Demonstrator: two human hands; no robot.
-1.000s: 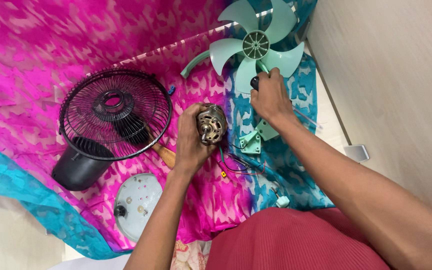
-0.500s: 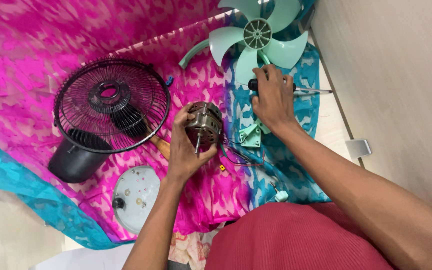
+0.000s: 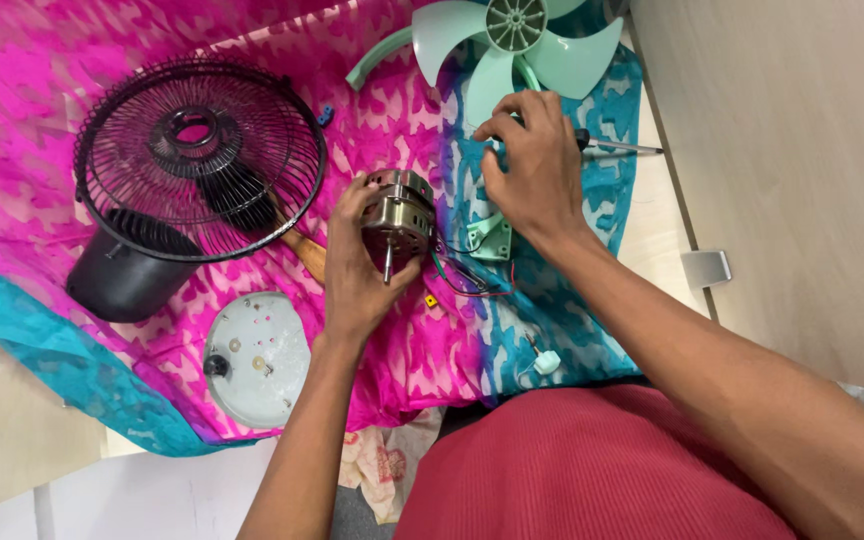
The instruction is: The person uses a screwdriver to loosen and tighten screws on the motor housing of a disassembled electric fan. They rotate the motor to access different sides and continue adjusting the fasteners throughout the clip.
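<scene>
My left hand (image 3: 350,275) grips a silver fan motor (image 3: 400,208) from the left, holding it just above the pink cloth with its shaft pointing towards me. Red, green and black wires (image 3: 469,277) trail from the motor. My right hand (image 3: 532,170) lies to the right of the motor, fingers curled on the dark handle of a screwdriver (image 3: 620,148) whose metal shaft points right. Below this hand sits a mint-green bracket (image 3: 492,240). A mint-green fan blade (image 3: 517,40) lies just beyond the fingers.
A black wire grille (image 3: 197,150) leans over a black housing (image 3: 117,285) at the left. A white round plate (image 3: 257,355) lies near the cloth's front edge, a white plug (image 3: 545,363) by my red lap. A pale board (image 3: 792,150) runs along the right.
The view has shifted towards the cloth. My right hand has stayed on the screwdriver by the fan blade. My left hand still holds the motor, turned slightly.
</scene>
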